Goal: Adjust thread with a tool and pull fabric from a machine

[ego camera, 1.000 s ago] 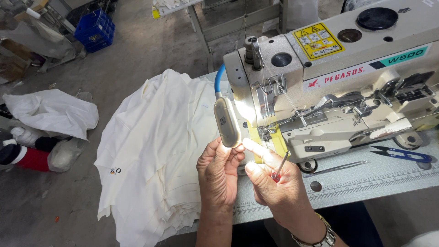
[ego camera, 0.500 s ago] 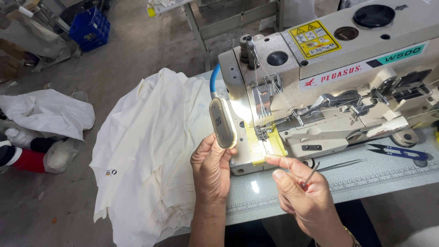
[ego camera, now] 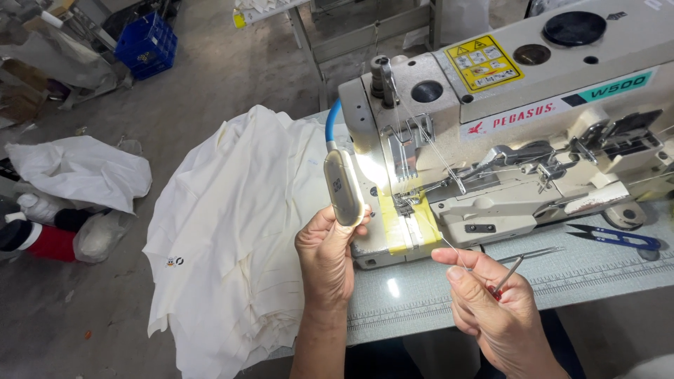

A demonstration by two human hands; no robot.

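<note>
Pinched between thumb and forefinger, a fine thread (ego camera: 449,245) runs up from the right hand (ego camera: 491,302) at the lower right of the frame toward the needle area of the sewing machine (ego camera: 505,140). The same hand also carries slim metal tweezers (ego camera: 507,275) tucked against the palm, tips pointing up and right, so its grip is narrow and full: thread at the fingertips, tool behind them. Held this way, the thread looks kept taut and lined up with the machine's front, while the tweezers sit ready without being set down.

At lower centre, the left hand (ego camera: 326,256) closes around the lower end of a small white lamp (ego camera: 342,186) on a blue flexible neck (ego camera: 331,126). Its grip is wrapped on the lamp housing, apparently to aim the light at the yellow-taped front of the machine, which is brightly lit just right of the lamp.

Cream-white fabric (ego camera: 239,231) hangs in a heap off the left edge of the grey bench (ego camera: 562,274), well clear of the needle, so nothing lies under the foot. Blue-handled thread snips (ego camera: 618,238) lie on the bench at the right, beside the machine's base. On the floor at the left lies another white cloth (ego camera: 77,172), and a blue crate (ego camera: 146,43) stands at the upper left.
</note>
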